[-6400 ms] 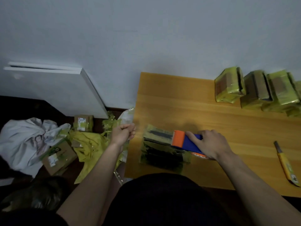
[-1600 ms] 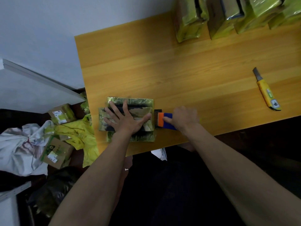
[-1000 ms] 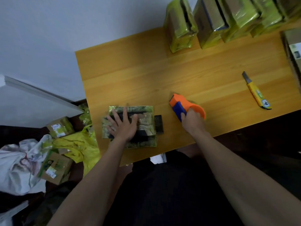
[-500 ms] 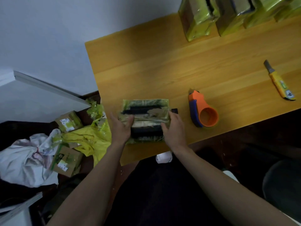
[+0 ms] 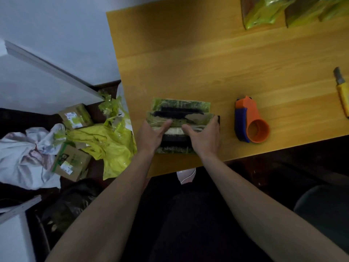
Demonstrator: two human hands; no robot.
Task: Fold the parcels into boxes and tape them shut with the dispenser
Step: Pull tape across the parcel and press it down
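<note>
A green-wrapped parcel [image 5: 180, 115] with dark tape strips lies near the front left edge of the wooden table [image 5: 188, 63]. My left hand [image 5: 151, 136] grips its left side with the thumb laid across the top. My right hand [image 5: 204, 138] grips the right side, thumb also on top and fingers round the right end. The near part of the parcel is hidden under both hands. The orange and blue tape dispenser [image 5: 250, 124] stands on the table to the right of the parcel, with no hand on it.
A yellow utility knife [image 5: 342, 93] lies at the table's right edge. Several wrapped green parcels [image 5: 264, 12] stand at the back right. On the floor to the left are yellow-green wrapping [image 5: 107, 142], cardboard boxes [image 5: 70, 161] and a white cloth [image 5: 22, 157].
My right hand set the dispenser down on the table and came to the parcel's right side. Both hands now hold the parcel, thumbs moved further onto its top.
</note>
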